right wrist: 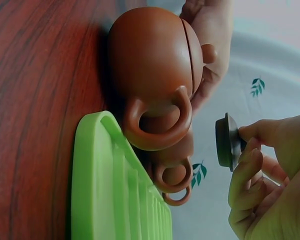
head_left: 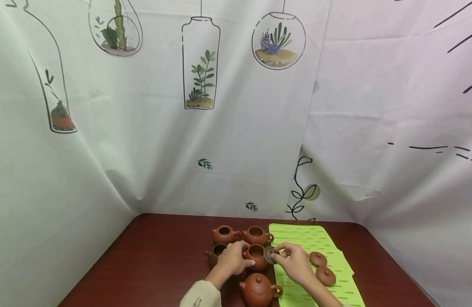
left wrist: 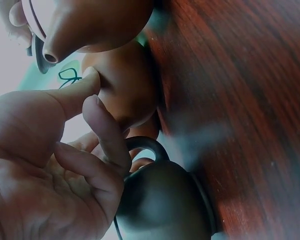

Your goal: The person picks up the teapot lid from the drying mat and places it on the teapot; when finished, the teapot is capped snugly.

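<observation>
My right hand (head_left: 296, 263) pinches a dark brown teapot lid (right wrist: 224, 142) by its knob, holding it tilted on edge. The lid is apart from the pots, beside an uncovered reddish-brown teapot (head_left: 256, 256). My left hand (head_left: 233, 259) steadies that teapot, thumb on its near side and index finger towards its far side. A dark teapot (left wrist: 162, 200), also uncovered, stands just left of my left hand, which partly hides it. Nearest me is a reddish-brown teapot (head_left: 257, 291) with its lid on.
Two more uncovered teapots, one on the left (head_left: 224, 234) and one on the right (head_left: 255, 234), stand behind. A green ridged mat (head_left: 297, 232) lies to the right, bearing two reddish lids, one farther (head_left: 318, 258) and one nearer (head_left: 326, 276). Everything rests on a dark red wooden table (head_left: 163, 264).
</observation>
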Motion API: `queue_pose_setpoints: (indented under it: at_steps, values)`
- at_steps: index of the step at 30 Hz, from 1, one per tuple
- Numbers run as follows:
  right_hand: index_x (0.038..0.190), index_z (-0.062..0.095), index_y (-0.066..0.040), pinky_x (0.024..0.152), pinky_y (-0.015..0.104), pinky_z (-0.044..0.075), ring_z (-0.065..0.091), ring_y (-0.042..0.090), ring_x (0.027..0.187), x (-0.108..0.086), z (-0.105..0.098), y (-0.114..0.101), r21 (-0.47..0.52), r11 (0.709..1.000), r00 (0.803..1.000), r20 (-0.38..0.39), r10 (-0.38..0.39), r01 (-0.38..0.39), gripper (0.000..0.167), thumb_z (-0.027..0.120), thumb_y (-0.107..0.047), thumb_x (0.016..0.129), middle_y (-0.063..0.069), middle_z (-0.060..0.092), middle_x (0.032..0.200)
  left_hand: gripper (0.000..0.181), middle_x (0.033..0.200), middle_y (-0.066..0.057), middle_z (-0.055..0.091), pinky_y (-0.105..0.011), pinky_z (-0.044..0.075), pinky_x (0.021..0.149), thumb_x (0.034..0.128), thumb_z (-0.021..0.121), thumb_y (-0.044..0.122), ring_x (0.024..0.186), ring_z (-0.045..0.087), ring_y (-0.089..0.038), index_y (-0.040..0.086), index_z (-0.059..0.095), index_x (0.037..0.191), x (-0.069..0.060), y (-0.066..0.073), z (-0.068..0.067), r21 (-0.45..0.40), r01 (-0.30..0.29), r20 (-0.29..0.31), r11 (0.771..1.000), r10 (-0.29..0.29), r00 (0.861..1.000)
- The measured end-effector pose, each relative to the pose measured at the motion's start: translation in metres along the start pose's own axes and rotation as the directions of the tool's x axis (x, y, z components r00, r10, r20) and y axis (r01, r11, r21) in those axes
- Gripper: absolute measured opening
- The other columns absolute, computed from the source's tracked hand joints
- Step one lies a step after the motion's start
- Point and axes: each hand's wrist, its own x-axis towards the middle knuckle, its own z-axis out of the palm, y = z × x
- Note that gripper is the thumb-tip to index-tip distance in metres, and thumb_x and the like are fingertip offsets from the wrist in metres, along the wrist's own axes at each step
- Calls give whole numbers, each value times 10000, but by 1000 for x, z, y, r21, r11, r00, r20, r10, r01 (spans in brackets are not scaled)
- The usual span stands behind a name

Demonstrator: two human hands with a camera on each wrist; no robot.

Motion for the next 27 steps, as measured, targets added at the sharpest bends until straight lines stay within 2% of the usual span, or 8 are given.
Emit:
queue_pose_setpoints:
  at_steps: [6,13,21,27]
  values:
    - [920,744,-127,447,254,358,424,82,480,3,2,-3,-29,1000,1000,-5,-12,11,127,787,-224,850,-26,572,628,474,1113,-109,661,-549,511,797,809,840,279,1006,640,-350,112,664,1215,1,2,1,13,9,8,1000,-9,1000]
    - [931,727,-81,427,225,315,355,59,440,11,4,-7,24,999,999,21,-36,36,100,756,-152,868,-15,548,596,478,1107,-102,667,-534,521,794,807,841,284,999,648,-341,112,672,1219,4,6,2,30,16,2,999,-16,1000]
    - [941,729,-63,436,224,336,413,67,456,15,10,-9,39,998,998,31,-46,45,99,751,-127,870,-18,560,588,479,1107,-100,671,-535,520,786,802,846,289,990,649,-342,112,675,1213,4,4,0,46,13,6,999,-13,1000]
    - [940,734,-68,423,229,326,385,70,445,17,14,-8,49,998,998,40,-48,46,106,752,-145,870,-21,553,588,464,1101,-109,667,-548,515,786,803,847,261,979,647,-358,98,673,1202,2,2,-1,27,0,5,1000,0,1000]
